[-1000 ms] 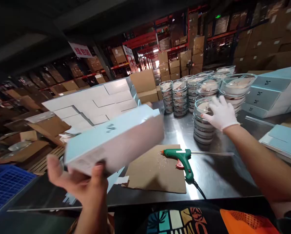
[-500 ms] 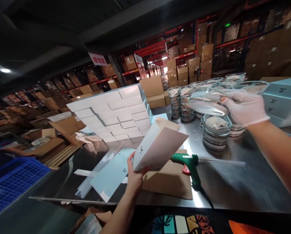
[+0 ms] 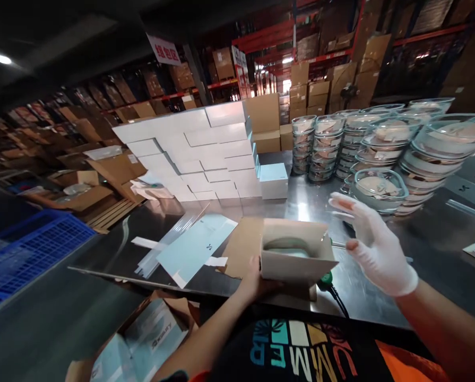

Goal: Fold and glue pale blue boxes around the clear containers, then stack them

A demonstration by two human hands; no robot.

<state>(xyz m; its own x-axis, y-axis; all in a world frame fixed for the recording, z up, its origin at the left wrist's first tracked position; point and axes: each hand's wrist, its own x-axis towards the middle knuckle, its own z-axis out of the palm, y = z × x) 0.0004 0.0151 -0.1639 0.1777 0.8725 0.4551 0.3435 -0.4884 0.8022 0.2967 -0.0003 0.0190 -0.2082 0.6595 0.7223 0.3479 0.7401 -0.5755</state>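
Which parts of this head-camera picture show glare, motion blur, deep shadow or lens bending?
Head view: overhead lamps throw a bright glare streak on the steel worktable near the small open white carton; the white-gloved right hand is smeared by motion; the ceiling and the left foreground are nearly black; shelving lines and the stacks of clear round lidded containers bow outward at the frame edges.

We see the left hand (image 3: 257, 284) bare, low near the middle of the view, its forearm rising from about 7 o'clock; the fingers seem curled in a grip, though most are hidden from us. The right hand (image 3: 374, 246), in a white glove, hangs at 3 o'clock of the left, palm turned inward, fingers spread and loose, gripping nothing. Its bare forearm enters from 4 o'clock.
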